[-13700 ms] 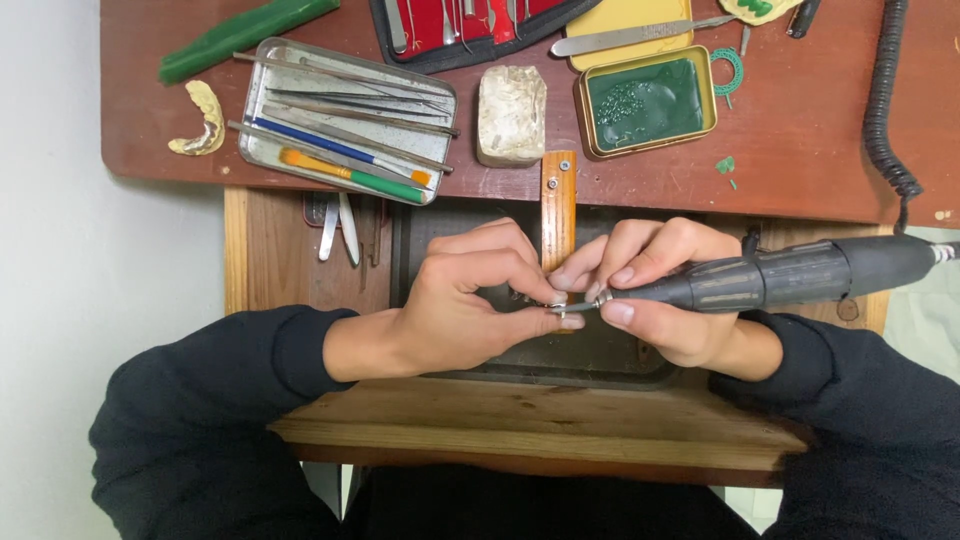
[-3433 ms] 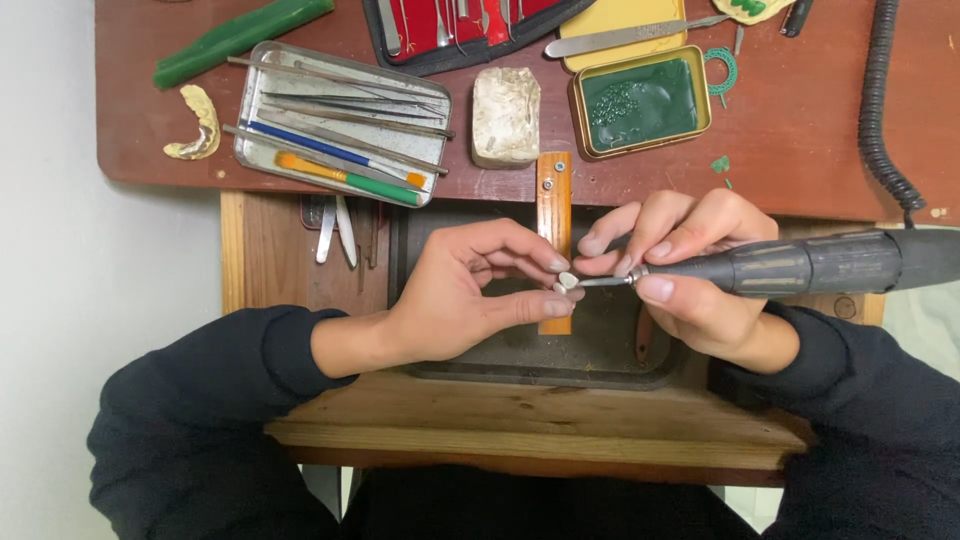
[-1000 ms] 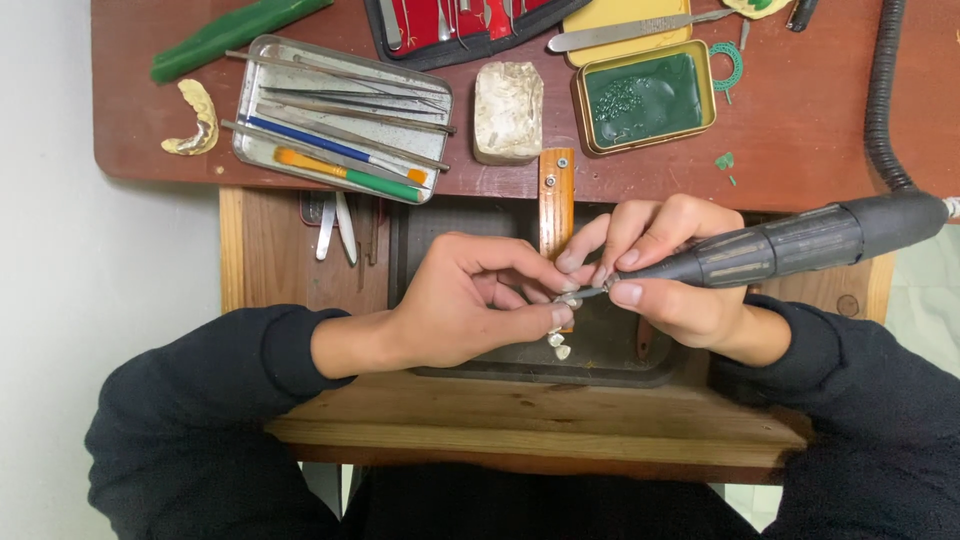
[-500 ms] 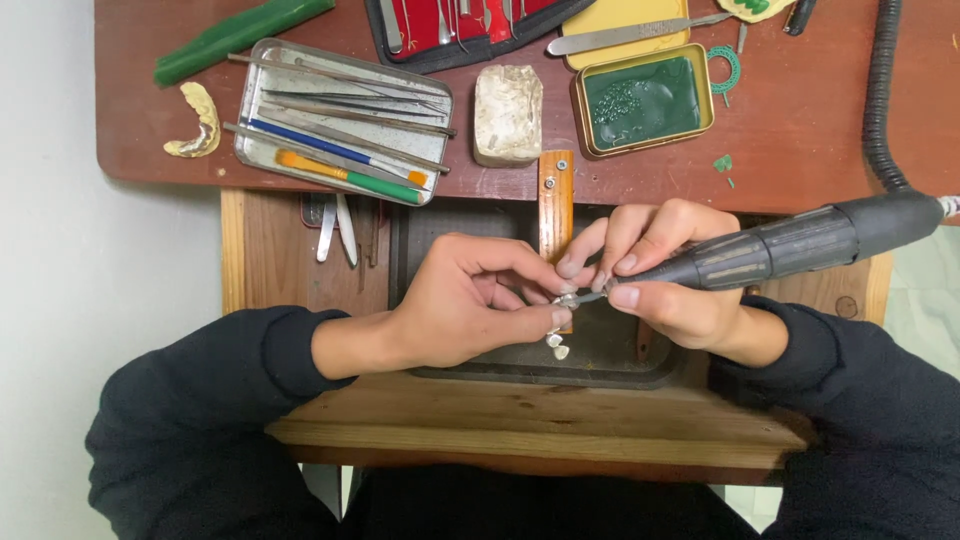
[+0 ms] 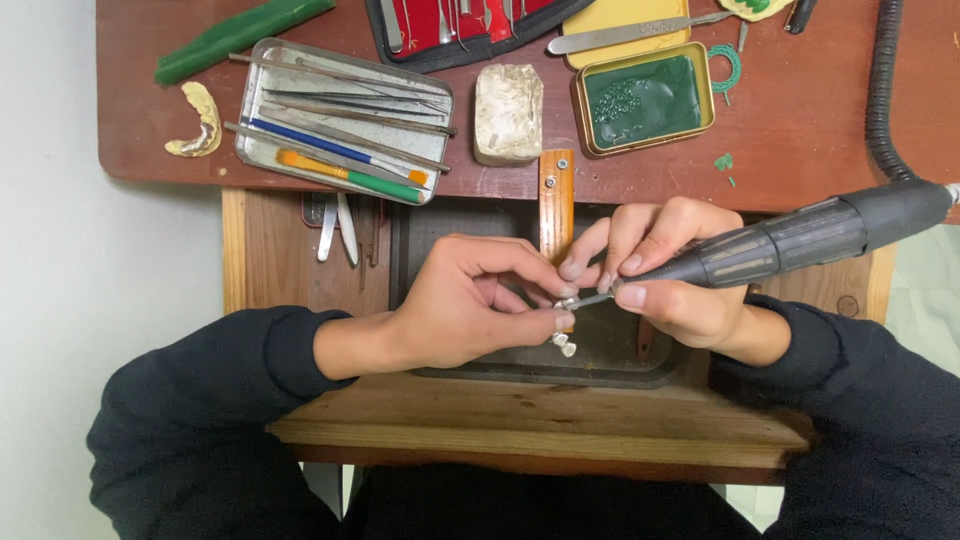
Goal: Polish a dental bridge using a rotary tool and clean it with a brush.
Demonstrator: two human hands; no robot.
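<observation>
The left hand [image 5: 470, 305] is pinching a small white piece [image 5: 566, 345] between thumb and fingertips, over the dark tray [image 5: 520, 372] below the bench pin [image 5: 556, 200]. The right hand [image 5: 680, 280] is gripping a grinding handpiece [image 5: 800, 240] closed in its fingers, its tip touching the piece.

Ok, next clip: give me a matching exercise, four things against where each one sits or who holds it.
Things:
1. rotary handpiece
2. small white piece
3. green-filled tin
4. pale stone block

Places:
A. pinched in the left hand
B. on the red bench top, between the metal tool tray and the tin
C. held in the right hand
D. on the red bench top, right of the stone block

Pairs: 1-C, 2-A, 3-D, 4-B
</observation>
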